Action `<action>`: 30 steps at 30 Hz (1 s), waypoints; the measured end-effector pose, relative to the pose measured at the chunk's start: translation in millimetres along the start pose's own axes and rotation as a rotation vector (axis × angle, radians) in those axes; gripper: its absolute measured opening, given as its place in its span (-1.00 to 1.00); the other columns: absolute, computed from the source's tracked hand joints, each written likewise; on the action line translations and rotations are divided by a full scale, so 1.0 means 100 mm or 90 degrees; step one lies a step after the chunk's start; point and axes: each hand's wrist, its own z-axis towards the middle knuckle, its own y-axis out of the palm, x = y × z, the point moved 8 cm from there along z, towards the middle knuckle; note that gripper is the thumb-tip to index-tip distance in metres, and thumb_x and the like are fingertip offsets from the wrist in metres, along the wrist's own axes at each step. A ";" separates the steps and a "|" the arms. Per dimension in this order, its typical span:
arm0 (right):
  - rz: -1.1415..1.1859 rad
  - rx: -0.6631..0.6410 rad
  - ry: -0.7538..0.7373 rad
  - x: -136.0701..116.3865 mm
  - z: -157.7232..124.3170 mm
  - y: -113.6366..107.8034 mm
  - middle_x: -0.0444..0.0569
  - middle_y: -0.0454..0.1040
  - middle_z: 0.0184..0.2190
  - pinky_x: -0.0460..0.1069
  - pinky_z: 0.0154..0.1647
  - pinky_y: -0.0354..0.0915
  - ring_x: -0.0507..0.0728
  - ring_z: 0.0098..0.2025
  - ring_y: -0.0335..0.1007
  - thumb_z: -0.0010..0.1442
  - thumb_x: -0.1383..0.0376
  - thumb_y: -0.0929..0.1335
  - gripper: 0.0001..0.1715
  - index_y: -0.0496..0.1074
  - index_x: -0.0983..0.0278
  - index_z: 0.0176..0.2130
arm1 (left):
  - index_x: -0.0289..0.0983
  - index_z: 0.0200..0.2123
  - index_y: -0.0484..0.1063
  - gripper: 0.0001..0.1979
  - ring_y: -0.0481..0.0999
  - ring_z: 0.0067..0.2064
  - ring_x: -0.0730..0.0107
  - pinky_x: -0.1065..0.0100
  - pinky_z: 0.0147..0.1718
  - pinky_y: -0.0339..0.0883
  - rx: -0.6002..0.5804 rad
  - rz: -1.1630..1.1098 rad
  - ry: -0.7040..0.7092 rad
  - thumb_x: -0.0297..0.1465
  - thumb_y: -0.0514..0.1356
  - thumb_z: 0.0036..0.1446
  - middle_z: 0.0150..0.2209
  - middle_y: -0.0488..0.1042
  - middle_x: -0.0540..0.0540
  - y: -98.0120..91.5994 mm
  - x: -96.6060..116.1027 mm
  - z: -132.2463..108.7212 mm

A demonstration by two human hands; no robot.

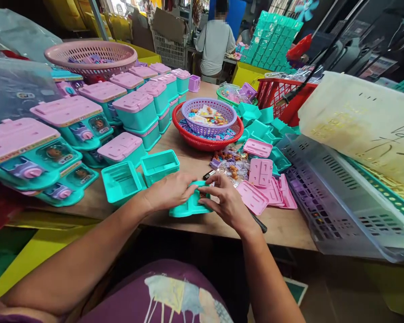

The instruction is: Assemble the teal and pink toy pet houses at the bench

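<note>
Both my hands rest on a teal plastic box [190, 206] at the front edge of the wooden table [283, 226]. My left hand [170, 189] covers its left side with fingers curled over the top. On the box's right side, the fingers of my right hand [226, 199] are pinched at its upper edge. Two open teal boxes [139, 175] stand just left of my hands. Pink lids [264, 186] lie in a loose pile to the right. A dark pen-like object [259, 223] lies under my right wrist.
Finished teal boxes with pink lids [87, 121] are stacked along the left. A red basket holding a purple basket [208, 123] of small pieces sits behind. A grey crate [340, 197] and white bin [363, 121] fill the right. A person [215, 40] stands far back.
</note>
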 end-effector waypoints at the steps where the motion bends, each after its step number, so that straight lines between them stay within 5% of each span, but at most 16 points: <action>1: -0.003 0.020 0.001 0.03 -0.02 0.02 0.02 0.34 -0.04 0.09 -0.04 0.35 0.14 -0.06 0.33 0.23 0.17 0.39 -0.73 0.52 0.11 -0.06 | -0.25 -0.07 0.46 -0.69 0.55 -0.14 0.22 0.33 -0.19 0.35 -0.001 0.001 -0.003 -0.30 -0.01 0.30 -0.17 0.57 -0.13 0.01 -0.01 -0.01; 6: -0.001 0.072 0.012 0.05 -0.13 0.02 0.01 0.28 0.12 0.15 0.12 0.29 0.20 0.16 0.21 0.26 0.17 0.37 -0.75 0.52 0.08 -0.05 | -0.23 -0.03 0.45 -0.70 0.56 -0.13 0.22 0.35 -0.17 0.35 -0.008 0.004 -0.022 -0.31 0.03 0.27 -0.15 0.57 -0.13 -0.02 0.00 -0.04; 10: 0.007 0.117 0.055 0.13 -0.21 -0.15 0.02 0.29 0.11 0.14 0.11 0.31 0.18 0.12 0.27 0.30 0.20 0.33 -0.72 0.48 0.08 0.00 | -0.19 -0.08 0.46 -0.67 0.57 -0.20 0.21 0.37 -0.31 0.31 -0.026 -0.019 -0.032 -0.15 0.13 0.20 -0.23 0.57 -0.09 -0.04 0.04 -0.04; 16: -0.139 0.271 0.256 0.98 -0.37 -0.65 0.06 0.43 -0.14 0.11 -0.01 0.34 0.18 -0.06 0.38 0.31 0.30 0.25 -0.74 0.49 0.24 -0.09 | -0.22 -0.19 0.46 -0.61 0.56 -0.28 0.16 0.35 -0.39 0.24 -0.008 0.037 -0.106 -0.04 0.21 0.09 -0.37 0.55 -0.10 -0.03 -0.02 0.03; 20: -0.296 0.153 0.311 1.31 -0.21 -0.62 0.09 0.44 -0.11 0.07 -0.03 0.31 0.21 -0.04 0.35 0.27 0.37 0.25 -0.70 0.47 0.26 -0.04 | -0.20 -0.14 0.46 -0.63 0.56 -0.24 0.14 0.33 -0.35 0.26 -0.021 0.033 -0.109 -0.08 0.19 0.11 -0.32 0.56 -0.11 0.02 -0.06 0.05; 24: -0.358 0.013 0.238 1.16 0.03 -0.35 0.07 0.42 -0.07 0.05 -0.03 0.27 0.20 -0.04 0.31 0.27 0.31 0.29 -0.68 0.44 0.22 0.01 | -0.19 -0.05 0.44 -0.60 0.56 -0.21 0.11 0.30 -0.32 0.29 -0.027 0.017 -0.097 -0.09 0.16 0.13 -0.25 0.58 -0.12 0.03 -0.07 0.01; 30: -0.447 -0.107 0.214 1.12 0.28 -0.04 0.10 0.43 -0.12 0.08 -0.14 0.26 0.28 -0.02 0.26 0.23 0.15 0.35 -0.77 0.49 0.23 -0.18 | -0.18 -0.09 0.45 -0.58 0.56 -0.23 0.13 0.32 -0.35 0.26 -0.037 -0.013 -0.085 -0.04 0.20 0.09 -0.26 0.57 -0.09 0.05 0.01 0.01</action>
